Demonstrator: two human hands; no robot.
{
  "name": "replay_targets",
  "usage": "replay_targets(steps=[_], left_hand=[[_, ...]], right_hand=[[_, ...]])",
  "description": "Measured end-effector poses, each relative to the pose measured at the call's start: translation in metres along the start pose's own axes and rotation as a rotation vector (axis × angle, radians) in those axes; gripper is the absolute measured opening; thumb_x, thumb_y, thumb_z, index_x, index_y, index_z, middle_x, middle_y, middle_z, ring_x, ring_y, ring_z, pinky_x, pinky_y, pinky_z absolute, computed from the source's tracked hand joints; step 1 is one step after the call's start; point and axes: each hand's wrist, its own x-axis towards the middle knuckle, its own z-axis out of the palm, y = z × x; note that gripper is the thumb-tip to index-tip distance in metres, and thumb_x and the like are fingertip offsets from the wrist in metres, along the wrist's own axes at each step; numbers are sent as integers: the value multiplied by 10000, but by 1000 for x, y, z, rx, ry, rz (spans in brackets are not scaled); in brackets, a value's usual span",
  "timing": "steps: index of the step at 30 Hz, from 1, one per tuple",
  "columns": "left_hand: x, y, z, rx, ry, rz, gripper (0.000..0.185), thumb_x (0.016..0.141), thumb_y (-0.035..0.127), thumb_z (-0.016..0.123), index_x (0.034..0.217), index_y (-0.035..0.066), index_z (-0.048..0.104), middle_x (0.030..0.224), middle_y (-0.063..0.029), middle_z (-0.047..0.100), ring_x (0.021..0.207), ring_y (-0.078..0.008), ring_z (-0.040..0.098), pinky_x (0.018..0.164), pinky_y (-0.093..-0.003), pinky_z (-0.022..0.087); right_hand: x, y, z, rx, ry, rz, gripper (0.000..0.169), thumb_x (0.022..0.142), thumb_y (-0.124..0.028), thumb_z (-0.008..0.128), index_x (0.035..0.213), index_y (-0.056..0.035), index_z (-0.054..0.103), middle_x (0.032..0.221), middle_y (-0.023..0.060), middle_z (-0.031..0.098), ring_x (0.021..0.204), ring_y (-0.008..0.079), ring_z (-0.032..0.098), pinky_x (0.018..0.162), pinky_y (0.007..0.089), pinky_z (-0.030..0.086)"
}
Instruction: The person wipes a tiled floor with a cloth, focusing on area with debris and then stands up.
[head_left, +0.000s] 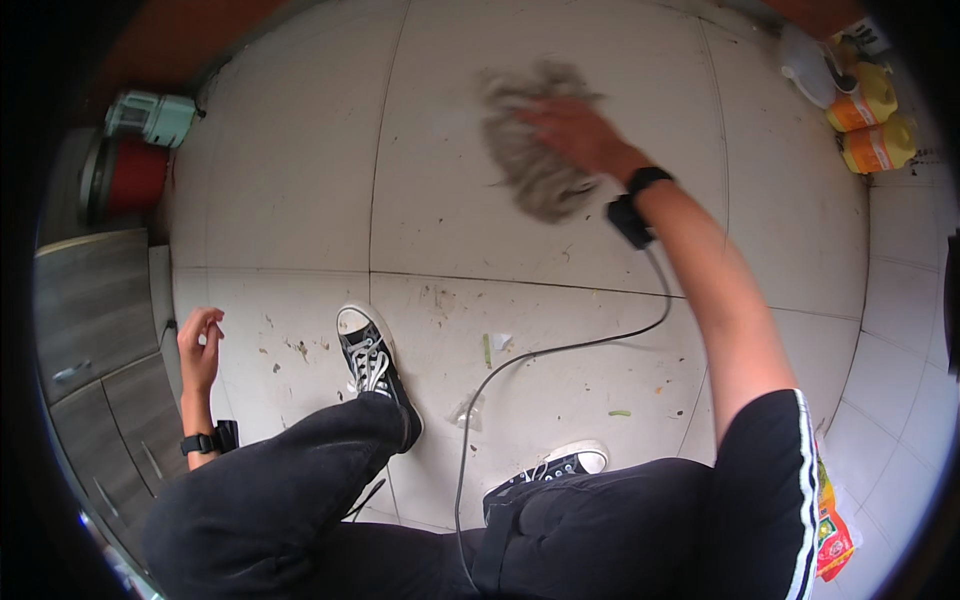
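My right hand (574, 135) presses on a grey-brown cleaning cloth (544, 184) spread on the tiled floor (450, 187). Both hand and cloth are blurred, and the fingertips are partly lost in the folds. A black wristband with a small box (630, 221) sits on the right wrist, and a black cable (555, 349) runs from it towards my lap. My left hand (199, 345) hangs beside my left knee with its fingers loosely curled and nothing visible in it. It too wears a black wristband (201, 444).
Dirt specks, green scraps (619, 412) and a clear plastic bag piece (466, 412) lie around my sneakers (367, 349). Grey cabinets (94, 322), a red container (139, 176) and a pale green appliance (150, 118) line the left. Yellow jugs (879, 146) stand at the right wall.
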Motion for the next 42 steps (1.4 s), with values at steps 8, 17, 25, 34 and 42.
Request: replay_targets(steps=[8, 17, 25, 34, 42], left_hand=[[-26, -41, 4, -43, 24, -49, 181, 927, -146, 523, 1010, -29, 634, 930, -79, 625, 703, -127, 590, 624, -256, 470], [-50, -79, -12, -76, 13, -112, 145, 952, -100, 519, 1016, -37, 633, 950, -74, 620, 725, -117, 594, 647, -247, 470], [4, -27, -11, -43, -20, 67, 159, 936, -120, 531, 1004, -19, 634, 944, -72, 617, 721, -128, 595, 642, -248, 462], [12, -16, -9, 0, -38, 103, 142, 967, -107, 546, 1011, -12, 641, 964, -66, 624, 737, -111, 599, 645, -248, 477], [-5, -53, -16, -44, -37, 20, 139, 966, -103, 530, 1015, -27, 635, 947, -71, 631, 719, -122, 604, 627, -250, 478]], right_hand=[[-250, 154, -118, -238, 75, 547, 470, 1082, -246, 520, 1551, -210, 503, 1554, 156, 507, 1434, 384, 456, 1211, 460, 348], [-227, 64, -69, -457, 53, 484, 487, 1125, -371, 371, 1590, -240, 440, 1610, 115, 450, 1486, 359, 395, 1260, 487, 246], [-128, -101, -25, -388, -18, 302, 481, 1100, -356, 392, 1572, -295, 458, 1615, 45, 454, 1500, 359, 368, 1241, 506, 283], [-87, -264, 61, 212, -58, -182, 499, 1015, -373, 576, 1499, -253, 552, 1606, -6, 465, 1493, 283, 400, 1235, 474, 334], [-74, -176, 29, 35, -98, 101, 536, 1010, -240, 514, 1546, -254, 501, 1605, 45, 473, 1460, 315, 445, 1215, 472, 345]])
